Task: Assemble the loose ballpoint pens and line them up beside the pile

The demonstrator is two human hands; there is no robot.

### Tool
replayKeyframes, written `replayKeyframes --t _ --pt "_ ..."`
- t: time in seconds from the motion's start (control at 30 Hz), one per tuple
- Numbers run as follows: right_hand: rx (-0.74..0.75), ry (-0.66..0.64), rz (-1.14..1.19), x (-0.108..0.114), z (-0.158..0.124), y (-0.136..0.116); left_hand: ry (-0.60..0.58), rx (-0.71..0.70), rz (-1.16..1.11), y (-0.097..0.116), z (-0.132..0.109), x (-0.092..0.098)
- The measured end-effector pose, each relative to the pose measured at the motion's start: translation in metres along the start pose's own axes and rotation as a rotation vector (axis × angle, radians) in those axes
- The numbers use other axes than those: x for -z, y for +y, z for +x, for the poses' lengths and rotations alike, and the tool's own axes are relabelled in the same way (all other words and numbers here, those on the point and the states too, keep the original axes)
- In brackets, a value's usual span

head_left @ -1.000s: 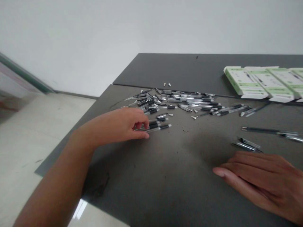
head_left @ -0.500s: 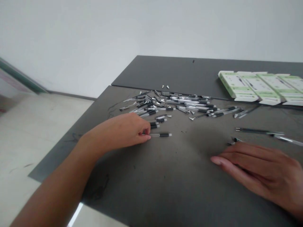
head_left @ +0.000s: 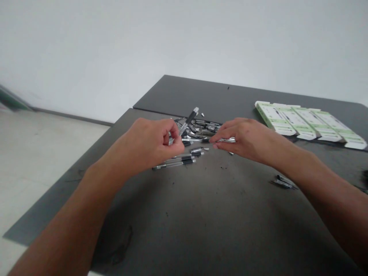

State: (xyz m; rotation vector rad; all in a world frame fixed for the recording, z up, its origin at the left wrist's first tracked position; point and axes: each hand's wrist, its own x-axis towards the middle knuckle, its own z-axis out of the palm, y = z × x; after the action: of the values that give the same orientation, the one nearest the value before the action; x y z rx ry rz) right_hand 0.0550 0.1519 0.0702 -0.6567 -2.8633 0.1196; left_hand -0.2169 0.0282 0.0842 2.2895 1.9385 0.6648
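My left hand (head_left: 165,140) is closed in a pinch on a clear pen barrel (head_left: 189,122) with a black grip. The barrel tilts up to the right, its grip end highest. Over the pile of pen parts (head_left: 201,132), my right hand (head_left: 238,138) reaches in from the right with thumb and forefinger slightly apart. Its fingertips are at the black-grip end of another pen barrel (head_left: 198,140); whether they touch it I cannot tell. Below my left hand, several pen barrels (head_left: 178,163) lie side by side on the dark table (head_left: 207,214).
Green-and-white flat cartons (head_left: 304,119) lie in a row at the back right. A few small dark pen parts (head_left: 283,183) rest beside my right forearm. Small silvery tips (head_left: 202,114) lie behind the pile. A seam crosses the table, and a wall stands behind it.
My left hand has lifted the nearest pen barrel off the table and tilted it upward. My right hand has moved left and away from me, from the small dark parts to the pile.
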Motion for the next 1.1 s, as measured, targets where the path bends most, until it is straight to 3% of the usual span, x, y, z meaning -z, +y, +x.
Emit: replayKeyframes --t 0.1,0.2,0.63,1.1 --pt "0.04 -0.086 0.068 -0.013 0.025 -0.01 0.133 0.019 0.029 -0.008 0.003 -0.002" --pt "0.009 -0.082 0.056 -0.026 0.039 -0.02 0.193 0.033 0.062 -0.014 0.004 -0.003" --pt "0.037 -0.062 0.016 -0.041 0.054 -0.047 0.206 0.069 0.103 -0.019 0.005 -0.002" --pt "-0.019 -0.12 -0.135 -0.044 0.085 -0.053 0.192 0.076 0.132 -0.022 0.006 -0.002"
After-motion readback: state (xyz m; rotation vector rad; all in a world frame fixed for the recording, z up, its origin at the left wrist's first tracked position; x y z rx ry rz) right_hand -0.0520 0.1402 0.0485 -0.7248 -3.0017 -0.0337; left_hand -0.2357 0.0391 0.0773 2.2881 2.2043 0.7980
